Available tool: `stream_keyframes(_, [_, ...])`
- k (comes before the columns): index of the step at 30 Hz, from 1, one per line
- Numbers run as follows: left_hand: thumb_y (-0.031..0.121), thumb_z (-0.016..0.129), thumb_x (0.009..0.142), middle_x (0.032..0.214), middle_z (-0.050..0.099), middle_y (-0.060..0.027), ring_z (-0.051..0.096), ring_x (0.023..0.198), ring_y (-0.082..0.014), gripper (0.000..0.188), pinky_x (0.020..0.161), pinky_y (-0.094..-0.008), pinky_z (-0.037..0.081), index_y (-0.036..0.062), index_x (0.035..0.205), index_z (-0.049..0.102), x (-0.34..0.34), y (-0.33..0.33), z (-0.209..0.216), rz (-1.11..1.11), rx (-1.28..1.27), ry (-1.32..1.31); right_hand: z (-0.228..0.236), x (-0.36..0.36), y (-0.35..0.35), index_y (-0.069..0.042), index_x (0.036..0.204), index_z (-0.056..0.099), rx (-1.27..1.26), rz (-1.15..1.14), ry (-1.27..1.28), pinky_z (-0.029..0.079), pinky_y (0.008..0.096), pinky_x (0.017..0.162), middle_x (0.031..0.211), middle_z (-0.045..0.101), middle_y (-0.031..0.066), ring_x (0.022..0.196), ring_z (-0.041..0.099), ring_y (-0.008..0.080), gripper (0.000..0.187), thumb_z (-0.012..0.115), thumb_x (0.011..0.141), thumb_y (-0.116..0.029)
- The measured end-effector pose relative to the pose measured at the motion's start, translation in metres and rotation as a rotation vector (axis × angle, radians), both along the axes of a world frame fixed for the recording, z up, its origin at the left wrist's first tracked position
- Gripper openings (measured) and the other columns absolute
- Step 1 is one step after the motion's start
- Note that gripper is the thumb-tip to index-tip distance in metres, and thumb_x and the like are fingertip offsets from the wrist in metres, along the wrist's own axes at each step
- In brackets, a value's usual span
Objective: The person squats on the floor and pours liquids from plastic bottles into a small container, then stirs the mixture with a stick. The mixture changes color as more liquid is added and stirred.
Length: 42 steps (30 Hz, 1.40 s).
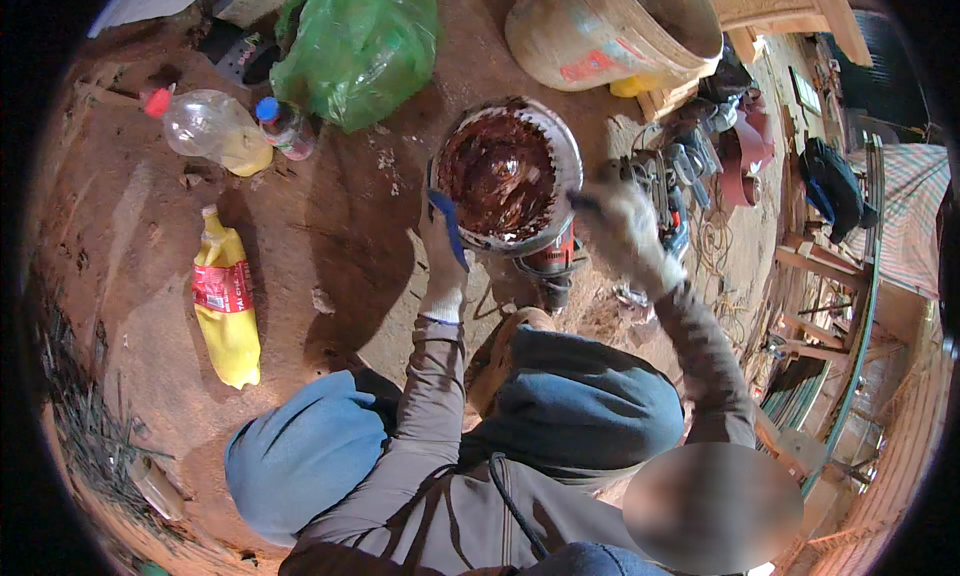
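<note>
A white bucket [568, 156] tilts in front of me, its inside coated with glossy dark reddish-brown paste [490, 176]. My left hand [446, 238], in a white glove with a blue coated palm, is closed against the bucket's left side near the rim. At the right, my gloved right hand [622, 224] is close to the rim, smeared by motion. Whether its fingers touch the bucket or hold anything cannot be made out. Partly hidden under the bucket's near right side is a red and black power tool [552, 266].
Left on the dirt floor lie a yellow-filled bottle [226, 311], a clear bottle [210, 128] and a blue-capped bottle [285, 131]. Farther off are a green plastic bag [360, 46] and a large stained bucket [570, 36]. Tools and cables [690, 171] crowd the right.
</note>
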State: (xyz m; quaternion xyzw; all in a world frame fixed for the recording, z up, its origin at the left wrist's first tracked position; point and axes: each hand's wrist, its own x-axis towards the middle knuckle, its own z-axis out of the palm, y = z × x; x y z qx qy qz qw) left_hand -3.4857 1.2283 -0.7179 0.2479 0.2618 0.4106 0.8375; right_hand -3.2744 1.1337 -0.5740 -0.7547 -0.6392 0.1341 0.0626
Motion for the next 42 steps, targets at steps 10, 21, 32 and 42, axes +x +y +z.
stream_keyframes(10, [0.05, 0.045, 0.108, 0.163, 0.036, -0.01, 0.035, 0.149, -0.0221, 0.073, 0.124, -0.0373, 0.028, 0.0013, 0.16, 0.029, -0.002, -0.016, -0.028, -0.058, 0.033, 0.287, -0.002, -0.013, 0.023, -0.01, 0.102, 0.076, 0.141, -0.026, 0.045, 0.058, 0.0437, 0.072, 0.083, 0.073, 0.0125, 0.078, 0.072, 0.0351, 0.018, 0.073, 0.087, -0.018])
stream_keyframes(21, [0.049, 0.063, 0.101, 0.119, 0.058, 0.0003, 0.056, 0.101, -0.0113, 0.079, 0.086, -0.0253, 0.046, 0.005, 0.16, 0.034, -0.001, -0.008, -0.036, 0.061, 0.258, 0.171, 0.001, 0.002, 0.016, -0.011, 0.105, 0.075, 0.228, -0.062, 0.072, 0.055, 0.0401, 0.077, 0.094, 0.075, 0.0119, 0.086, 0.071, 0.0314, 0.018, 0.073, 0.087, -0.014])
stream_keyframes(32, [0.041, 0.067, 0.098, 0.109, 0.058, 0.0037, 0.053, 0.091, -0.0075, 0.054, 0.084, -0.0264, 0.045, 0.0093, 0.139, 0.049, -0.023, 0.016, -0.049, 0.166, 0.037, 0.092, -0.022, -0.006, -0.041, -0.005, 0.109, 0.072, 0.3, -0.456, 0.619, 0.054, 0.0286, 0.072, 0.089, 0.073, 0.0058, 0.08, 0.066, 0.011, 0.017, 0.066, 0.093, -0.002])
stream_keyframes(42, [0.057, 0.047, 0.105, 0.158, 0.042, -0.0074, 0.043, 0.144, -0.0249, 0.073, 0.122, -0.044, 0.034, 0.0104, 0.159, 0.034, 0.001, -0.018, -0.016, 0.017, -0.122, 0.053, 0.015, -0.012, 0.028, -0.005, 0.112, 0.073, 0.378, -0.207, 0.322, 0.055, 0.0395, 0.07, 0.096, 0.074, 0.0138, 0.082, 0.072, 0.0301, 0.023, 0.072, 0.089, -0.005])
